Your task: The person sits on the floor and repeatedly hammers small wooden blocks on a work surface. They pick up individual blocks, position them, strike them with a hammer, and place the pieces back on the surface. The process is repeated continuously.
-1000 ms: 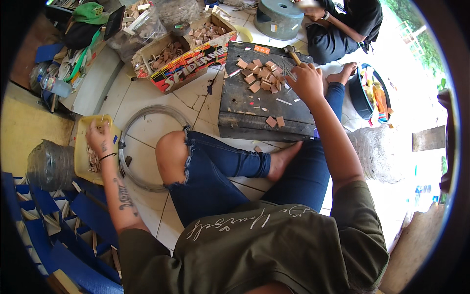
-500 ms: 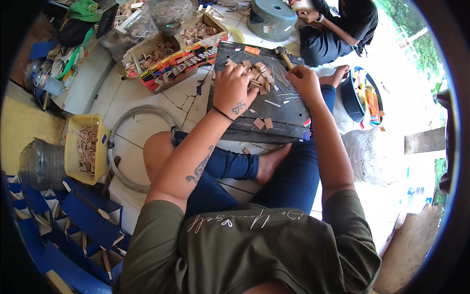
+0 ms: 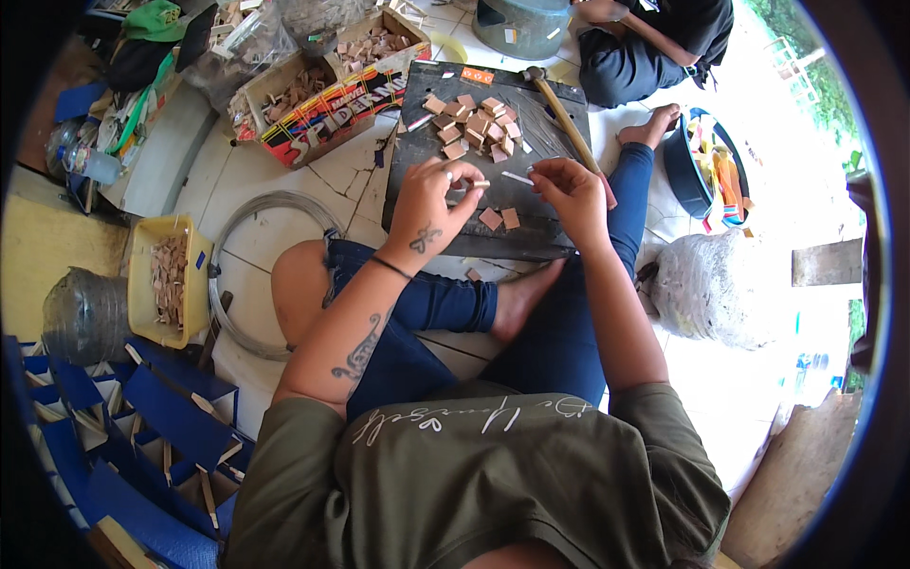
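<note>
My left hand (image 3: 438, 201) pinches a small wooden tile (image 3: 482, 184) between thumb and fingers, above the near part of a black board (image 3: 431, 82). My right hand (image 3: 574, 197) is closed in a pinch to its right; what is in its fingertips is too small to make out. Between the hands a thin white strip (image 3: 517, 177) lies on the board. Beyond them sits a loose pile of brown wooden tiles (image 3: 471, 123), and two more tiles (image 3: 500, 219) rest nearer me. A hammer (image 3: 561, 109) lies along the board's right side, its handle passing behind my right hand.
At the back left stands a printed cardboard box (image 3: 327, 119) of wooden pieces. A yellow basket (image 3: 197, 284), a wire coil (image 3: 227, 247) and blue panels (image 3: 180, 408) are on my left. A black tub (image 3: 678, 175) stands right; another person (image 3: 635, 66) sits beyond.
My left hand has come off the pile toward me with a tile. My right hand has drawn nearer, away from the hammer handle, uncovering it. The view has shifted slightly.
</note>
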`<state>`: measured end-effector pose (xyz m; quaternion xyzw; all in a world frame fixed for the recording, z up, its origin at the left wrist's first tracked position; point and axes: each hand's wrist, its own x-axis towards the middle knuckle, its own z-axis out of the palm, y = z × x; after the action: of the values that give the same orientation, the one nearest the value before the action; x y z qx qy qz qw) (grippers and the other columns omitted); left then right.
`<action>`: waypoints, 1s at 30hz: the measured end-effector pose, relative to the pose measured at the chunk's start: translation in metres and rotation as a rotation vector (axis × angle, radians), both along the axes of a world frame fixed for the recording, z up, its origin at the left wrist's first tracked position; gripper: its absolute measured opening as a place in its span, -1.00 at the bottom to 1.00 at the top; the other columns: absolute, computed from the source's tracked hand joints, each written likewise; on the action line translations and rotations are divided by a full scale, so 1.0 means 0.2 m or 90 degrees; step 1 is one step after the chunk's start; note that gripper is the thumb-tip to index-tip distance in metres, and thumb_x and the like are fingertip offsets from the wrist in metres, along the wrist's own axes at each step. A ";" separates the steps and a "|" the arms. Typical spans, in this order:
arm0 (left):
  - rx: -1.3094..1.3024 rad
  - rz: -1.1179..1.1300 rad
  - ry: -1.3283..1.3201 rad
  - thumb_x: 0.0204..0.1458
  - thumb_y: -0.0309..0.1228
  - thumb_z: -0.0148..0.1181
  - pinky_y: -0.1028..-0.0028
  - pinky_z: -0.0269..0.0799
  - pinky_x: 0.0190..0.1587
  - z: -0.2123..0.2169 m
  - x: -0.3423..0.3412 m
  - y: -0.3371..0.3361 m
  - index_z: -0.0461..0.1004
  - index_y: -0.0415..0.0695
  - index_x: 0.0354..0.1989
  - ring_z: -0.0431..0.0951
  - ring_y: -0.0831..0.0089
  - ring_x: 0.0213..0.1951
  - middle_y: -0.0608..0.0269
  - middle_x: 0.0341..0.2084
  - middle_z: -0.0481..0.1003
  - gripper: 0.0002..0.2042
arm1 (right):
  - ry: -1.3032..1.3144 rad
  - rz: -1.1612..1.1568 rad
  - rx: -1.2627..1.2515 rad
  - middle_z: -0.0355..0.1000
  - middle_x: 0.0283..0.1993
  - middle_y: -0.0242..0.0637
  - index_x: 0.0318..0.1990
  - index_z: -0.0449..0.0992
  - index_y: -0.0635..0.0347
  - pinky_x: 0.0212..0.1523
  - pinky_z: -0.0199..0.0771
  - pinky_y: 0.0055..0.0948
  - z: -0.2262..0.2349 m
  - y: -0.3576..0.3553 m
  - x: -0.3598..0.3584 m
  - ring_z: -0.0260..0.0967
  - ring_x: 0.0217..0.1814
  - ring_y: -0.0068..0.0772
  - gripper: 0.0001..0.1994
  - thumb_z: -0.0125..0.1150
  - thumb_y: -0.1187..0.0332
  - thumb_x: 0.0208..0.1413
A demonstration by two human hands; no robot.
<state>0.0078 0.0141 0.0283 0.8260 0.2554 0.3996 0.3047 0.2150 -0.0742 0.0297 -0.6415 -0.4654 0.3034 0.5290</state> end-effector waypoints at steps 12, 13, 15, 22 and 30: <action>0.027 0.032 -0.003 -0.18 -0.44 0.39 0.33 0.28 -0.13 -0.08 -0.10 -0.13 0.58 -0.02 -0.46 0.48 0.36 -0.28 0.41 -0.46 0.57 -0.90 | 0.049 0.041 0.006 0.55 -0.40 -0.44 -0.31 0.58 0.29 -0.29 0.47 -0.64 0.11 -0.04 -0.27 0.47 -0.35 -0.70 -0.91 0.34 0.47 0.07; 0.027 0.034 -0.011 -0.17 -0.44 0.39 0.33 0.28 -0.14 -0.08 -0.10 -0.13 0.59 -0.02 -0.46 0.48 0.37 -0.29 0.42 -0.47 0.56 -0.90 | 0.008 0.030 0.011 0.56 -0.41 -0.43 -0.32 0.58 0.28 -0.29 0.49 -0.64 0.11 -0.04 -0.29 0.48 -0.36 -0.70 -0.91 0.34 0.47 0.07; 0.024 0.042 -0.010 -0.17 -0.44 0.39 0.32 0.28 -0.14 -0.08 -0.10 -0.13 0.59 -0.02 -0.45 0.48 0.36 -0.29 0.42 -0.48 0.55 -0.90 | -0.067 0.005 0.005 0.58 -0.43 -0.35 -0.33 0.58 0.27 -0.30 0.52 -0.61 0.10 -0.04 -0.32 0.53 -0.38 -0.66 -0.91 0.36 0.46 0.05; 0.027 0.047 -0.015 -0.17 -0.43 0.39 0.32 0.29 -0.13 -0.10 -0.10 -0.13 0.60 -0.02 -0.45 0.48 0.35 -0.29 0.40 -0.50 0.54 -0.90 | -0.183 -0.008 0.079 0.58 -0.42 -0.28 -0.35 0.58 0.30 -0.33 0.52 -0.56 0.11 -0.05 -0.36 0.56 -0.38 -0.58 -0.90 0.37 0.48 0.03; 0.031 0.048 -0.018 -0.17 -0.42 0.39 0.32 0.28 -0.13 -0.12 -0.09 -0.12 0.60 -0.02 -0.44 0.48 0.35 -0.29 0.40 -0.50 0.54 -0.90 | -0.232 0.005 0.089 0.58 -0.42 -0.26 -0.36 0.57 0.31 -0.33 0.53 -0.54 0.13 -0.05 -0.36 0.56 -0.39 -0.56 -0.91 0.36 0.50 0.02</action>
<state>-0.0103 -0.0103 0.0049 0.8170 0.2722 0.4288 0.2729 0.1421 -0.0839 0.0554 -0.6457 -0.5759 0.1517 0.4778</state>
